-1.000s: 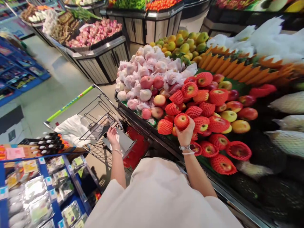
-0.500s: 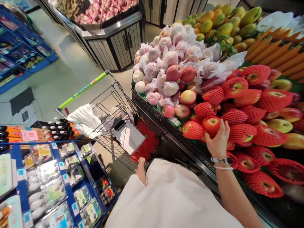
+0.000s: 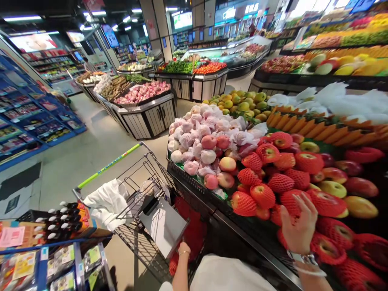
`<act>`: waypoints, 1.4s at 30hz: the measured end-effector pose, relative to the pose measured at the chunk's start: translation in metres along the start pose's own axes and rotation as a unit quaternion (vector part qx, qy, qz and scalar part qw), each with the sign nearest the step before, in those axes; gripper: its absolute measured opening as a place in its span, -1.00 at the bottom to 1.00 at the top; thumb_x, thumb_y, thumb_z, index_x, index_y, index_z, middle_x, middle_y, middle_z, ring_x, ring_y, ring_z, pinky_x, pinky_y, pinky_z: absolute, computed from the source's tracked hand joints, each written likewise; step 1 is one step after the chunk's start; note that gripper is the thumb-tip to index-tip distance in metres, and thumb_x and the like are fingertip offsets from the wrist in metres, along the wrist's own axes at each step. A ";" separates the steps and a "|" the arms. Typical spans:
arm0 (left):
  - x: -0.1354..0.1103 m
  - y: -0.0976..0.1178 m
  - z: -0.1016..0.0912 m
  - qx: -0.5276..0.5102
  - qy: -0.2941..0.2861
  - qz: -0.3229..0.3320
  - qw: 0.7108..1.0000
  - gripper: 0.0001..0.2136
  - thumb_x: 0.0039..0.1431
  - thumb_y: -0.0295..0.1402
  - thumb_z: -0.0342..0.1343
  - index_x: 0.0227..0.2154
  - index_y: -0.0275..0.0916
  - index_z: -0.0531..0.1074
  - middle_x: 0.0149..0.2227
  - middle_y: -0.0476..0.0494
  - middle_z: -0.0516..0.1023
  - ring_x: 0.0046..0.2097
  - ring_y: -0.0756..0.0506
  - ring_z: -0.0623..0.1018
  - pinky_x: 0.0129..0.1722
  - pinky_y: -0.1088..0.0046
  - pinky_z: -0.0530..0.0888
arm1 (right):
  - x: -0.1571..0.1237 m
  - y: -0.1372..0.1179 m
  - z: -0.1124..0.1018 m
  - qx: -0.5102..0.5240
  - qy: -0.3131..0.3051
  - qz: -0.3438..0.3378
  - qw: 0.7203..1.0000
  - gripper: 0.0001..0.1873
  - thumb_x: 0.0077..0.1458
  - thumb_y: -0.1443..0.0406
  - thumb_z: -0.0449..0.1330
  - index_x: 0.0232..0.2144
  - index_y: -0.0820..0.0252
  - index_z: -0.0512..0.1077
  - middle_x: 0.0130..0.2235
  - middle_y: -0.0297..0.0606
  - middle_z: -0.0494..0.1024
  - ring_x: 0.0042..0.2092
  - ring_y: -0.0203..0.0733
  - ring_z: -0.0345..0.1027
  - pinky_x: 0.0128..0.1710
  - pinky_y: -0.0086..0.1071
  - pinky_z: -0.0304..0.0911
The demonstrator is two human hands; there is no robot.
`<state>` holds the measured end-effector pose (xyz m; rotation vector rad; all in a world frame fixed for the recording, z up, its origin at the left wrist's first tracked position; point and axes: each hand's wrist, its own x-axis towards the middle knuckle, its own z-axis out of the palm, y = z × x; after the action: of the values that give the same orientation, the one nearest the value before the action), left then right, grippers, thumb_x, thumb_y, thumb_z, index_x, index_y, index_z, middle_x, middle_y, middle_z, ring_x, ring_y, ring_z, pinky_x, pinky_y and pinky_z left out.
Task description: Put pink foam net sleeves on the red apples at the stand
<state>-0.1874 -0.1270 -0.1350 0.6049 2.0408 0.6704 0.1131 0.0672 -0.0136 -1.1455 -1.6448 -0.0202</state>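
I see the right hand (image 3: 298, 226) spread wide, grip empty, over round red foam-netted apples (image 3: 263, 196); the left hand's (image 3: 184, 247) grip I can't tell.

Well ahead of your right hand (image 3: 298, 224), and to its left, a pale pillar (image 3: 165, 36) rises near a lit screen (image 3: 109, 35). Nearer you, a slatted cabinet (image 3: 154, 121) stands on pale floor (image 3: 91, 139). Blue shelving (image 3: 33, 113) lines the hand's far left; ceiling strip lights (image 3: 22, 18) shine beyond.

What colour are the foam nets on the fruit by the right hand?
The foam nets are red, best seen in the head view.
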 end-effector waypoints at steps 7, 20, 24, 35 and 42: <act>0.033 0.035 0.007 -0.087 0.158 0.118 0.977 -0.51 0.20 -0.29 -0.03 0.16 -0.34 0.12 -0.22 -0.22 0.47 -0.13 -0.18 0.53 -0.07 0.27 0.43 | -0.011 -0.007 -0.027 0.184 -0.066 0.148 0.969 -0.73 0.20 0.21 0.10 -0.15 0.23 0.47 -0.16 -0.08 0.56 -0.11 -0.05 0.45 -0.08 -0.16 0.37; -0.108 0.229 0.092 -0.365 -0.061 0.383 0.846 -0.32 0.09 -0.17 0.18 0.21 -0.10 -0.01 -0.14 -0.13 0.41 -0.14 -0.06 0.48 -0.08 0.39 0.42 | -0.039 -0.041 -0.057 0.337 -0.144 0.170 0.915 -0.75 0.15 0.38 0.09 -0.16 0.15 0.52 -0.12 -0.16 0.58 -0.07 -0.17 0.47 -0.06 -0.35 0.37; -0.103 0.227 0.111 -0.347 -0.171 0.359 0.849 -0.76 0.08 -0.20 0.08 -0.23 -0.18 0.31 -0.28 -0.07 0.41 -0.20 -0.07 0.44 -0.14 0.42 0.38 | -0.036 -0.012 -0.076 0.297 -0.132 0.233 0.917 -0.80 0.12 0.35 0.10 -0.38 0.21 0.54 -0.46 -0.24 0.53 -0.47 -0.25 0.39 -0.48 -0.45 0.31; -0.093 0.228 0.153 -0.057 -0.322 0.454 0.829 -0.70 0.04 -0.18 0.19 -0.23 -0.28 0.43 0.03 -0.34 0.36 0.11 -0.26 0.34 0.14 0.22 0.24 | -0.036 0.024 -0.115 0.366 -0.189 0.278 0.868 -0.77 0.12 0.22 0.16 -0.41 0.21 0.58 -0.39 -0.23 0.58 -0.37 -0.20 0.41 -0.30 -0.37 0.34; -0.101 0.273 0.167 0.015 -0.340 0.500 0.796 -0.72 0.22 -0.15 0.02 -0.36 -0.27 0.46 -0.17 -0.25 0.50 -0.06 -0.19 0.47 0.04 0.27 0.34 | -0.049 0.046 -0.112 0.385 -0.141 0.341 0.846 -0.70 0.01 0.19 0.24 -0.24 0.25 0.56 -0.27 -0.17 0.61 -0.24 -0.10 0.47 -0.15 -0.23 0.41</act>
<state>0.0500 0.0473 0.0257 1.7082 0.9386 0.8241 0.2243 0.0001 -0.0266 -1.0367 -1.1846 1.2098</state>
